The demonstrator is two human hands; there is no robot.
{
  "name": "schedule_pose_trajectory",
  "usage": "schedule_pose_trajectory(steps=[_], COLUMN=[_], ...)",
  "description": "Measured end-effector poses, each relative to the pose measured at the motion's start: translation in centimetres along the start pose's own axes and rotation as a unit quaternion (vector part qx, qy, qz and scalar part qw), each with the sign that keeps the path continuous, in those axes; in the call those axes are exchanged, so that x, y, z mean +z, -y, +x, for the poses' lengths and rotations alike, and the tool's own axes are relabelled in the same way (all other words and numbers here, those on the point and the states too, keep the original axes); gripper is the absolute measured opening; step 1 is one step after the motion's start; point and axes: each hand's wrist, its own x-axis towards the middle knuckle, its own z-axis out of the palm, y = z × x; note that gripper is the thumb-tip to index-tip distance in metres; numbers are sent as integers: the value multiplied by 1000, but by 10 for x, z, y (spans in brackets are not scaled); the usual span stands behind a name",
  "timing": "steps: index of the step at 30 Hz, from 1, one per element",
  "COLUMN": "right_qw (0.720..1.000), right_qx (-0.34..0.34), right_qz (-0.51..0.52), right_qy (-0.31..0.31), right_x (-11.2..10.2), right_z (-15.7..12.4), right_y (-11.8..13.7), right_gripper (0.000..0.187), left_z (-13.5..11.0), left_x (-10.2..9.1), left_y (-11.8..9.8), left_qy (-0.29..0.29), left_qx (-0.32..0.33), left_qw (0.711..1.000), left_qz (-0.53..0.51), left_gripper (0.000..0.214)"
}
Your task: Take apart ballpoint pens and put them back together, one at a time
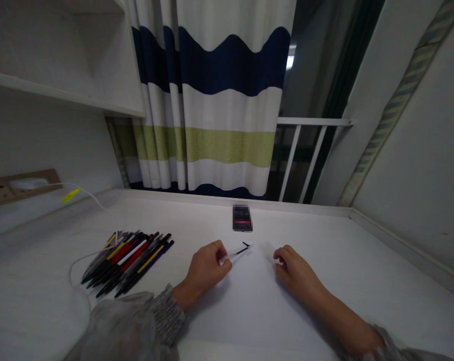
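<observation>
Between the thumb and fingers of my left hand (209,263) is a slim pen (242,250), with a pale, clear-looking part near the fingers and a black far end with a small prong like a clip. It points up and to the right, over a white sheet of paper (245,306). My right hand (296,271) hovers near the sheet's right side, its fingers loosely curled and the thumb apart from them, with nothing visible in it. Left of my left hand, several pens (131,260) lie in a pile, black, red, yellow, white and blue among them.
A dark rectangular object (242,218), pixelated, lies toward the back of the white desk (369,260). A white cable (71,271) runs beside the pens. A power socket strip (23,185) is on the left wall, below a shelf (61,95). Striped curtains (227,145) hang behind.
</observation>
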Motion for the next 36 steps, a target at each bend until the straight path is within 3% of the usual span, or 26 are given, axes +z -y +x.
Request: schedule_pose_trajectory(steps=[6, 14, 18, 22, 27, 31, 36], right_qw=[997, 991, 985, 980, 982, 987, 994], right_qx=[8, -133, -163, -160, -104, -84, -66], right_qz=[-23, -2, -41, -99, -132, -130, -75], right_qy=[69, -28, -39, -63, -87, -39, 48], right_x=[-2, 2, 4, 0, -6, -7, -8], right_z=[-2, -2, -1, 1, 2, 0, -5], right_y=[5, 8, 11, 11, 6, 10, 21], right_gripper=[17, 35, 28, 23, 21, 21, 25], left_z=[-5, -14, -17, -14, -7, -6, -9], left_x=[-2, -3, -3, -3, -2, 1, 0], left_y=[-4, -10, -12, -9, -3, -1, -2], left_qy=[87, 74, 86, 80, 69, 77, 79], left_qx=[43, 177, 207, 200, 129, 96, 144], left_qw=[995, 980, 973, 975, 989, 992, 986], left_qz=[23, -49, -56, -62, -32, 8, 17], left_gripper=[23, 18, 16, 15, 17, 19, 22])
